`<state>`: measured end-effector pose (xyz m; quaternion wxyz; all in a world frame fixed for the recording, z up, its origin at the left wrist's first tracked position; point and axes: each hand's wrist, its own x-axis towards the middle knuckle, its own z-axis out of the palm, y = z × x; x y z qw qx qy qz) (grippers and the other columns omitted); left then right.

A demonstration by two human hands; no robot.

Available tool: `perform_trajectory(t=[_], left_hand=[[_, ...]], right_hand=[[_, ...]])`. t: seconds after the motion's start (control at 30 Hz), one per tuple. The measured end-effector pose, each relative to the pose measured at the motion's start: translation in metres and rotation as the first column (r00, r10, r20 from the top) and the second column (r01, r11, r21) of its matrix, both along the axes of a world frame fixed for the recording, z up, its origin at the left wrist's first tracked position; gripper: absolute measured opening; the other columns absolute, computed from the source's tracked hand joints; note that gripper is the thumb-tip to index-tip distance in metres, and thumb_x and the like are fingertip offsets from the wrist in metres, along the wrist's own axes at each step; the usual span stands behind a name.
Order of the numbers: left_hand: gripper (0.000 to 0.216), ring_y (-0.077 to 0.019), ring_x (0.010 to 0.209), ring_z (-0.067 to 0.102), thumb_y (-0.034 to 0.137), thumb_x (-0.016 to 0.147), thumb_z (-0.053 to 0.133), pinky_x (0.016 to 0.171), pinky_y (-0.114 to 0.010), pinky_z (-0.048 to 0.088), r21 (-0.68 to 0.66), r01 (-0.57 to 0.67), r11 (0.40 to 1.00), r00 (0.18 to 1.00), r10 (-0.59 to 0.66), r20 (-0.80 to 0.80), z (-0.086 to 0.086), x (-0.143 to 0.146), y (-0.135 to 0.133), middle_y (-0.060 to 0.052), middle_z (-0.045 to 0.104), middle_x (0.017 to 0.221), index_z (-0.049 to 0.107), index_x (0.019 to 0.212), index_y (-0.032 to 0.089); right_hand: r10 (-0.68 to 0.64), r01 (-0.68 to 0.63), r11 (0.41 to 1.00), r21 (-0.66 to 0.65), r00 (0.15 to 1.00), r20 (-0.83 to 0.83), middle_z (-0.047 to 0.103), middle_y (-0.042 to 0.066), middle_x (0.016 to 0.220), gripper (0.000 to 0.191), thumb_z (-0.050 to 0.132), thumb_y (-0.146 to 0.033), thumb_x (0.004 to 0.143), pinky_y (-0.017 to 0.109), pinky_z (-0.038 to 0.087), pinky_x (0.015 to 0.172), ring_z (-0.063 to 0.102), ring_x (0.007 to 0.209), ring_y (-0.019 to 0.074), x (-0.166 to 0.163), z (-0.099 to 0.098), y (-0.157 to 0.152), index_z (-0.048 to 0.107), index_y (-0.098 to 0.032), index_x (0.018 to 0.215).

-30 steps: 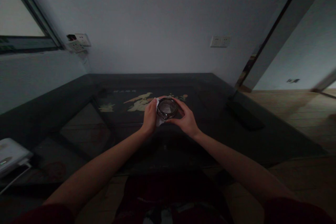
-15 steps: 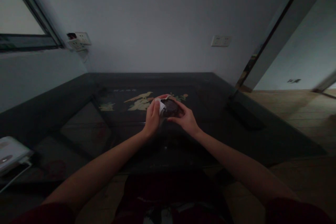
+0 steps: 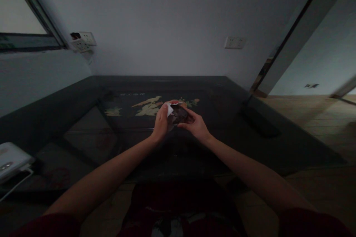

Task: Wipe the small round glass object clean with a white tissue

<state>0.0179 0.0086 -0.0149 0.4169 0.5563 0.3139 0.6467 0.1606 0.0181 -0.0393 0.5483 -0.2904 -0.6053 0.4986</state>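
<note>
Both hands meet over the dark tabletop around a dark, shiny, rounded object (image 3: 178, 114), whose exact kind I cannot make out in the dim light. My left hand (image 3: 161, 121) is closed on its left side, fingers curled behind the far edge. Under the left thumb sits a thin white piece (image 3: 170, 109), like tissue or paper, against the object. My right hand (image 3: 197, 124) grips the right side, with the thumb at the near edge and the fingers around the far side. Part of the object is hidden by the fingers.
The dark glass-topped table (image 3: 222, 155) bears a bird-and-flower picture (image 3: 150, 107). A white device (image 3: 13, 161) with a cable lies at the left edge. A dark flat object (image 3: 260, 122) lies at right. Wall sockets (image 3: 235, 42) are above the table.
The dark object has turned slightly in my hands, and its shiny side shows more. The white piece under my left thumb has shifted a little. Both arms stay nearly in place.
</note>
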Motion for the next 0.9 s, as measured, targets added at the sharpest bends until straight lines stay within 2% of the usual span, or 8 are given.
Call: perform_trajectory(t=[0.1, 0.23, 0.3, 0.4, 0.5, 0.6, 0.77, 0.9], left_hand=[[0.044, -0.0228, 0.112, 0.056, 0.055, 0.091, 0.042, 0.104, -0.038, 0.037, 0.252, -0.099, 0.963, 0.973, 0.147, -0.179, -0.002, -0.002, -0.005, -0.009, 0.064, 0.118, 0.064, 0.111, 0.022], [0.048, -0.0243, 0.120, 0.051, 0.058, 0.090, 0.041, 0.107, -0.040, 0.033, 0.419, -0.032, 0.907, 0.930, 0.181, -0.319, -0.003, -0.007, -0.001, -0.010, 0.061, 0.123, 0.064, 0.112, 0.022], [0.049, -0.0241, 0.114, 0.055, 0.058, 0.090, 0.040, 0.104, -0.039, 0.037, 0.363, -0.017, 0.932, 0.952, 0.126, -0.278, -0.002, -0.009, 0.003, -0.010, 0.064, 0.119, 0.066, 0.110, 0.021], [0.050, -0.0230, 0.098, 0.063, 0.058, 0.090, 0.040, 0.093, -0.036, 0.045, 0.143, 0.016, 0.990, 0.993, 0.001, -0.118, -0.001, -0.008, 0.009, -0.010, 0.069, 0.107, 0.068, 0.101, 0.018], [0.049, -0.0227, 0.091, 0.066, 0.056, 0.088, 0.042, 0.087, -0.035, 0.049, -0.052, 0.107, 0.993, 0.994, -0.106, 0.023, 0.000, -0.006, 0.012, -0.010, 0.071, 0.102, 0.069, 0.094, 0.016], [0.046, -0.0225, 0.092, 0.066, 0.052, 0.090, 0.041, 0.086, -0.036, 0.049, -0.092, 0.116, 0.989, 0.990, -0.108, 0.091, 0.000, -0.002, 0.009, -0.009, 0.071, 0.103, 0.068, 0.094, 0.016], [0.046, -0.0228, 0.104, 0.061, 0.055, 0.091, 0.041, 0.097, -0.036, 0.044, 0.158, -0.091, 0.983, 0.994, 0.099, -0.041, 0.002, 0.000, -0.005, -0.009, 0.068, 0.110, 0.067, 0.101, 0.019], [0.044, -0.0235, 0.114, 0.055, 0.055, 0.092, 0.041, 0.106, -0.040, 0.035, 0.421, -0.083, 0.903, 0.946, 0.204, -0.251, 0.004, -0.004, -0.010, -0.009, 0.065, 0.115, 0.067, 0.102, 0.022]], right_hand=[[-0.022, 0.021, 0.999, -0.035, 0.999, -0.028, 0.069, 0.008, 0.116, 0.072, 0.088, -0.030, 0.051, 0.045, 0.047, 0.102, 0.065, 0.110, 0.0260, 0.000, 0.002, 0.000, 0.064, -0.021, 0.119], [-0.031, 0.027, 0.996, -0.091, 0.999, -0.041, 0.071, 0.008, 0.112, 0.063, 0.086, -0.030, 0.053, 0.045, 0.047, 0.101, 0.066, 0.107, 0.0262, 0.002, 0.004, -0.002, 0.066, -0.019, 0.113], [-0.025, 0.021, 0.994, -0.103, 0.999, -0.030, 0.072, 0.008, 0.110, 0.063, 0.086, -0.030, 0.053, 0.045, 0.048, 0.100, 0.066, 0.106, 0.0257, 0.002, 0.005, -0.002, 0.067, -0.019, 0.112], [-0.006, 0.005, 0.996, -0.089, 1.000, -0.009, 0.072, 0.007, 0.109, 0.066, 0.087, -0.029, 0.050, 0.046, 0.050, 0.099, 0.067, 0.103, 0.0254, 0.002, 0.003, -0.002, 0.066, -0.021, 0.113], [0.007, -0.007, 0.998, -0.054, 1.000, 0.005, 0.072, 0.007, 0.110, 0.070, 0.088, -0.028, 0.048, 0.045, 0.051, 0.097, 0.067, 0.104, 0.0258, 0.001, 0.001, -0.001, 0.066, -0.021, 0.114], [0.015, -0.015, 0.999, -0.039, 1.000, 0.000, 0.071, 0.007, 0.111, 0.071, 0.087, -0.027, 0.050, 0.044, 0.052, 0.096, 0.067, 0.105, 0.0257, 0.001, 0.000, -0.001, 0.064, -0.021, 0.116], [0.002, -0.002, 1.000, -0.027, 1.000, 0.007, 0.070, 0.006, 0.114, 0.073, 0.087, -0.026, 0.052, 0.043, 0.053, 0.096, 0.067, 0.105, 0.0241, 0.002, 0.002, -0.001, 0.059, -0.023, 0.119], [-0.022, 0.022, 1.000, -0.018, 1.000, -0.005, 0.071, 0.005, 0.105, 0.069, 0.088, -0.028, 0.048, 0.041, 0.054, 0.093, 0.068, 0.100, 0.0234, 0.002, 0.001, 0.000, 0.058, -0.022, 0.110]])
